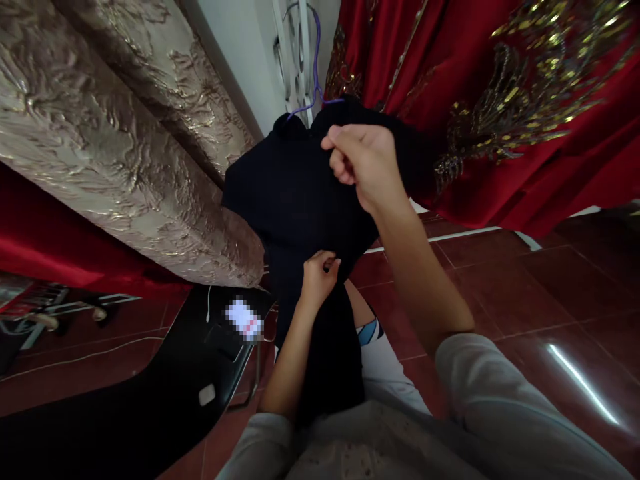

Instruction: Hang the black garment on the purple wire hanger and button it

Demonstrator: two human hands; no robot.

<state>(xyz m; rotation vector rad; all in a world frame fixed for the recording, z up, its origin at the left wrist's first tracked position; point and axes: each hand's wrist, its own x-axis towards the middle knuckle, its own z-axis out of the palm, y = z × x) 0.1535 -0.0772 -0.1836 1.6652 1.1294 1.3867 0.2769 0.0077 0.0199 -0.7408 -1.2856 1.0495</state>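
A black garment point(300, 193) hangs in front of me on a purple hanger point(317, 73), its lower part reaching down toward my lap. At the front of the cloth, about mid-height, my left hand point(319, 280) is closed with thumb and fingers pinching at the fabric. Higher up, near the collar and shoulder, my right hand point(367, 157) is raised in front of the garment. Its thumb and forefinger are pressed together and the other fingers curl in. Anything between those fingertips is too small to make out.
A white metal rack point(297, 53) stands behind the hanger. Beige textured fabric point(150, 153) hangs at left, red fabric with gold sequins point(500, 153) at right. On the black table point(125, 413) lie a lit phone point(243, 319) and a small white case point(207, 395). The floor is red tile point(500, 293).
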